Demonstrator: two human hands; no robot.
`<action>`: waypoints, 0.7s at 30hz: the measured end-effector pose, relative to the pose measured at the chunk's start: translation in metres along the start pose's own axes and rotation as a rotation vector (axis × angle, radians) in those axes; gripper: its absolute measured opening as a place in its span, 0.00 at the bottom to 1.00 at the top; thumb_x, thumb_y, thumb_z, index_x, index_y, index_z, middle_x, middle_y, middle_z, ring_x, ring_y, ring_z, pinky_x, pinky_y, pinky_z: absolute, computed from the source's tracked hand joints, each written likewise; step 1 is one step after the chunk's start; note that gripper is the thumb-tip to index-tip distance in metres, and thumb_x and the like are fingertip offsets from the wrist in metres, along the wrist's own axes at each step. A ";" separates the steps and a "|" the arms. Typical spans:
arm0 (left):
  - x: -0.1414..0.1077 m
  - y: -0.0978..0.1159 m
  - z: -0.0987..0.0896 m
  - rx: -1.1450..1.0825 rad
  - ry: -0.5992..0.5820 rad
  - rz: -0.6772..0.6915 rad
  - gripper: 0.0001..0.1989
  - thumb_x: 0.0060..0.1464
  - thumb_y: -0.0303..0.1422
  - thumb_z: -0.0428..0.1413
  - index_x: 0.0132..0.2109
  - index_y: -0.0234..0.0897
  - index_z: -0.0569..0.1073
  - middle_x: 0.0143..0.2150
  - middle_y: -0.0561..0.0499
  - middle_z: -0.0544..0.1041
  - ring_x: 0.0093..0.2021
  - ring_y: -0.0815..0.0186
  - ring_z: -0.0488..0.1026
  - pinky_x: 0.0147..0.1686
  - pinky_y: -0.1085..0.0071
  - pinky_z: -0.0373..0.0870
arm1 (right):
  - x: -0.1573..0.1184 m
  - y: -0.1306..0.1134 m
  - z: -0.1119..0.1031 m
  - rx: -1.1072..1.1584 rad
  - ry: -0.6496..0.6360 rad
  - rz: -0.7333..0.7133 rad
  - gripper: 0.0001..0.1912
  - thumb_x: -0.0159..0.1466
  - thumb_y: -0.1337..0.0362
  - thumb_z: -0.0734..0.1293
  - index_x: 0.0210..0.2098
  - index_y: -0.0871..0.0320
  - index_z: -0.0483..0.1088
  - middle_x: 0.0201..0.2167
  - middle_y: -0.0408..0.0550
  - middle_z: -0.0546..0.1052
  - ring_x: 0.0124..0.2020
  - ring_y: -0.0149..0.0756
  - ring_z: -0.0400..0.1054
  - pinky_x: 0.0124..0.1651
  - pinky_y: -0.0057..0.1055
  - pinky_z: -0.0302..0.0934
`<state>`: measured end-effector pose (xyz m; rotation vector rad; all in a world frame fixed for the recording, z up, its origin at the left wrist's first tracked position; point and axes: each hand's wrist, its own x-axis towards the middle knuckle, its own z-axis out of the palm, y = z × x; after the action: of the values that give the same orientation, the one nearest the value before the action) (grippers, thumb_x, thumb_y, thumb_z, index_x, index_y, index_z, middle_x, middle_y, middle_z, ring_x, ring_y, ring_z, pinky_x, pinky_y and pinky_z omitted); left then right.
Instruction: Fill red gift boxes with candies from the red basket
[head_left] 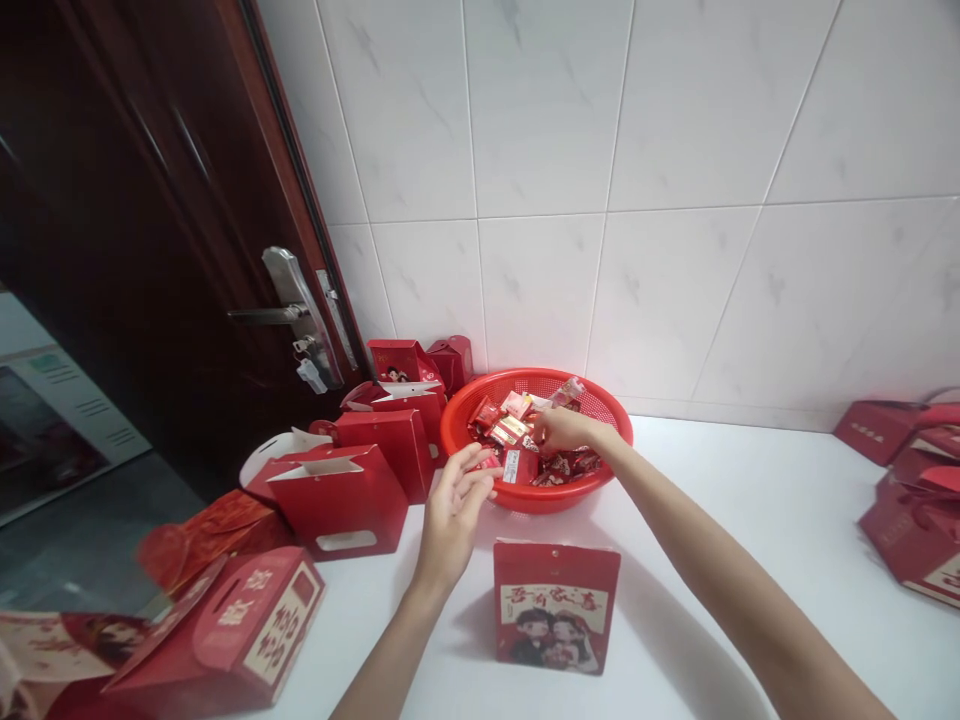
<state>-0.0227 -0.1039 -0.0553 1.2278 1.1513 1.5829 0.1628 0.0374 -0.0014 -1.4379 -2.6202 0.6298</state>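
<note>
A round red plastic basket [616, 437] holds many small wrapped sweets [510, 430] in red, pink and gold. My right hand [564, 430] reaches down into the sweets with its fingers bent; the fingertips are hidden, so any grip cannot be made out. At the basket's front left rim, my left hand [455, 495] hovers with its fingers apart and nothing held. In front of the basket a red box [555, 610] with a cartoon couple printed on it stands upright on the white table [720, 520].
Several red gift boxes [337, 500] line the table's left side, and a few more [915, 520] sit at the right edge. Behind the table rises a white tiled wall [540, 280]. A dark wooden door [150, 200] with a metal handle [292, 310] is at the left.
</note>
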 end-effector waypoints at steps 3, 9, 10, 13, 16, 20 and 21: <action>0.000 -0.002 0.000 0.029 -0.015 0.010 0.23 0.54 0.43 0.61 0.54 0.38 0.73 0.57 0.39 0.77 0.52 0.53 0.79 0.48 0.61 0.75 | 0.011 0.002 0.006 -0.058 -0.078 0.093 0.13 0.43 0.70 0.78 0.28 0.59 0.77 0.29 0.49 0.79 0.36 0.47 0.75 0.33 0.31 0.64; -0.002 -0.002 0.000 0.057 -0.028 0.027 0.20 0.55 0.41 0.61 0.52 0.39 0.74 0.52 0.42 0.79 0.52 0.55 0.78 0.49 0.63 0.74 | 0.008 0.010 0.008 0.073 -0.091 0.083 0.22 0.36 0.79 0.76 0.31 0.57 0.76 0.30 0.46 0.79 0.35 0.44 0.75 0.33 0.30 0.65; -0.002 -0.002 0.000 0.063 -0.031 0.026 0.19 0.55 0.41 0.61 0.52 0.39 0.75 0.52 0.42 0.79 0.52 0.55 0.78 0.49 0.63 0.73 | 0.005 0.012 0.007 0.130 -0.067 0.055 0.22 0.38 0.79 0.76 0.32 0.57 0.76 0.30 0.45 0.79 0.34 0.43 0.75 0.33 0.29 0.65; -0.003 -0.002 0.000 0.073 -0.039 0.026 0.19 0.54 0.42 0.61 0.51 0.39 0.75 0.53 0.42 0.78 0.52 0.55 0.78 0.49 0.63 0.73 | -0.006 0.014 -0.001 0.332 0.038 -0.046 0.15 0.49 0.72 0.73 0.37 0.59 0.75 0.32 0.46 0.79 0.34 0.39 0.75 0.35 0.31 0.68; -0.004 -0.001 0.002 0.071 -0.034 0.019 0.19 0.54 0.43 0.61 0.50 0.39 0.75 0.53 0.42 0.78 0.51 0.55 0.78 0.50 0.62 0.73 | -0.018 0.012 -0.006 0.542 0.159 -0.151 0.11 0.57 0.65 0.72 0.40 0.59 0.73 0.36 0.48 0.80 0.37 0.37 0.75 0.41 0.33 0.70; -0.005 0.003 0.003 0.025 -0.023 0.005 0.23 0.52 0.45 0.63 0.52 0.39 0.75 0.51 0.42 0.80 0.50 0.55 0.78 0.50 0.62 0.73 | -0.032 -0.008 -0.005 1.003 0.212 -0.324 0.17 0.50 0.61 0.79 0.34 0.58 0.72 0.32 0.44 0.79 0.35 0.35 0.75 0.39 0.33 0.70; -0.005 0.005 0.004 0.004 -0.023 0.004 0.24 0.51 0.46 0.64 0.52 0.39 0.75 0.51 0.42 0.80 0.50 0.55 0.78 0.50 0.62 0.73 | -0.035 -0.017 -0.003 1.065 0.181 -0.358 0.18 0.48 0.61 0.81 0.33 0.58 0.72 0.30 0.43 0.79 0.34 0.35 0.75 0.40 0.33 0.70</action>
<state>-0.0183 -0.1087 -0.0516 1.2488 1.1385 1.5665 0.1699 0.0018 0.0122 -0.6293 -1.7707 1.4227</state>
